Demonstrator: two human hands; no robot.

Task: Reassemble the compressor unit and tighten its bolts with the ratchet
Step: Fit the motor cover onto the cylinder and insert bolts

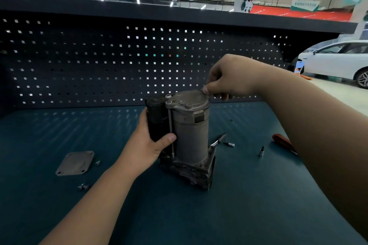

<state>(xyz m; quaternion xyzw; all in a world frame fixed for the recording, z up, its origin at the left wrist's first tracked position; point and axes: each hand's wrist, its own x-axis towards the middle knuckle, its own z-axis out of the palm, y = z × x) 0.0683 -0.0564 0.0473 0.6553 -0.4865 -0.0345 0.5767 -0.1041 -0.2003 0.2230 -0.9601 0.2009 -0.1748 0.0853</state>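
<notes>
compressor unit (189,135) stands upright mid-bench (249,205), cast metal, surely heavy and rigid. left hand (147,145) has its grip wrapped round the black side housing, a sound steadying hold. right hand (225,79) has its grip pinched tight at the cap's far-right rim, perhaps on a bolt, hidden.
</notes>
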